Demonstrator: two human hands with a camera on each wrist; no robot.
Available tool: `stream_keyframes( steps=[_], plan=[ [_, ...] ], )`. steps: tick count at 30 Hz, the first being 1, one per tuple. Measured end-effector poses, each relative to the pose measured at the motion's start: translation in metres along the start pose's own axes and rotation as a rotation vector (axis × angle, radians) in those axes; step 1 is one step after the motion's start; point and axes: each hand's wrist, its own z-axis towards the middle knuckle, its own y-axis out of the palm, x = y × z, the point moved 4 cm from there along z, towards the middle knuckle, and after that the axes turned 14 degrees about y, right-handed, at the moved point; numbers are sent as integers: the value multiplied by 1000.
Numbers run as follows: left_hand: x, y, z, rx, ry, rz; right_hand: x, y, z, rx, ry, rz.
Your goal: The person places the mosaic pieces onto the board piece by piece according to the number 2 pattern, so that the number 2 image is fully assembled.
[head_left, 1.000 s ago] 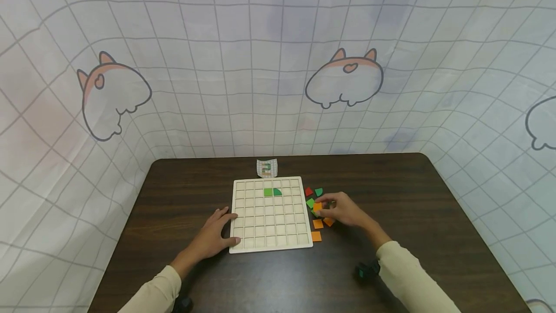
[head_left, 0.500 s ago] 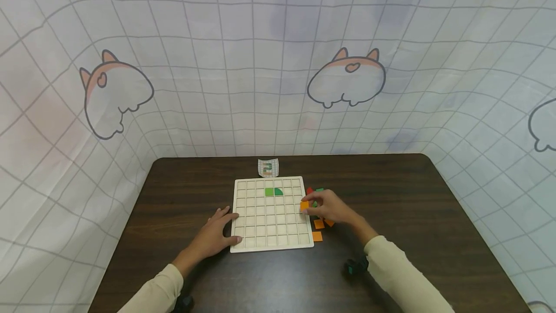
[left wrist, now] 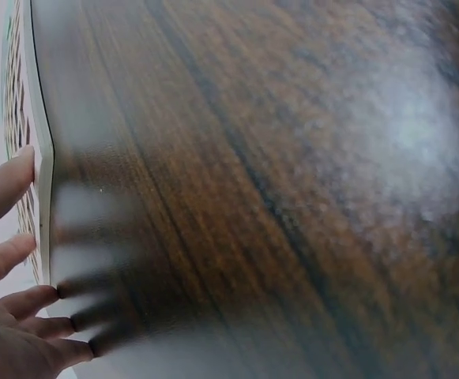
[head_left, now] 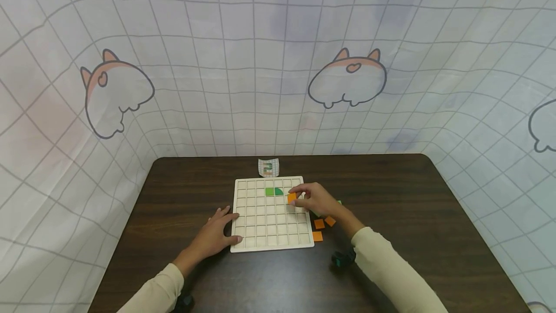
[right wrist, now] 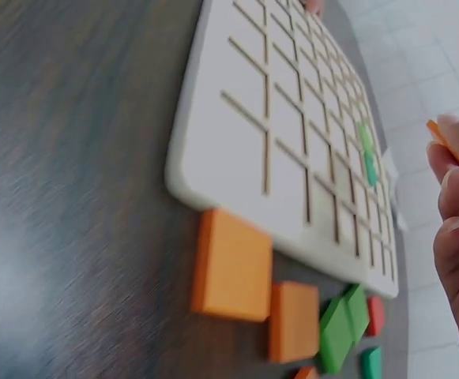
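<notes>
My right hand point(head_left: 319, 200) pinches an orange square tile point(head_left: 291, 198) between thumb and fingers, above the upper right cells of a cream grid board point(head_left: 260, 228). The same orange tile point(right wrist: 448, 145) shows edge-on in the right wrist view. My left hand point(head_left: 212, 235) rests at the board's left edge, thumb and index finger touching the rim and the other fingers spread. In the left wrist view, those fingers point(left wrist: 31, 300) are extended against the board's side. A light green square tile point(head_left: 270, 192) and a dark green quarter-round tile point(head_left: 278, 191) lie side by side in the board's upper cells.
Loose orange tiles point(head_left: 319, 224) lie along the board's right side. Green tiles point(right wrist: 336, 335) and a red tile point(right wrist: 375, 316) lie beyond them. A small printed pattern card point(head_left: 268, 167) sits behind the board. Patterned cloth point(head_left: 278, 86) surrounds the table's far side.
My right hand has carried the orange tile leftward from the loose pile to over the board. The left hand stays at the board's left edge.
</notes>
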Motion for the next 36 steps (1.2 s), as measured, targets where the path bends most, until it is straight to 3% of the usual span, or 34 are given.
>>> stream_keyframes(
  steps=[12, 19, 27, 36],
  plan=[
    [0, 0, -1, 12, 14, -5, -20, 11, 23, -14, -32, 75],
    [0, 0, -2, 11, 14, -6, -25, 19, 36, -19, 6, 92],
    [1, 0, -1, 5, 2, -7, -30, 29, 48, -44, 28, 82],
    [-2, 3, -1, 0, 2, -9, -30, 41, 66, -3, 34, 41]
  ],
)
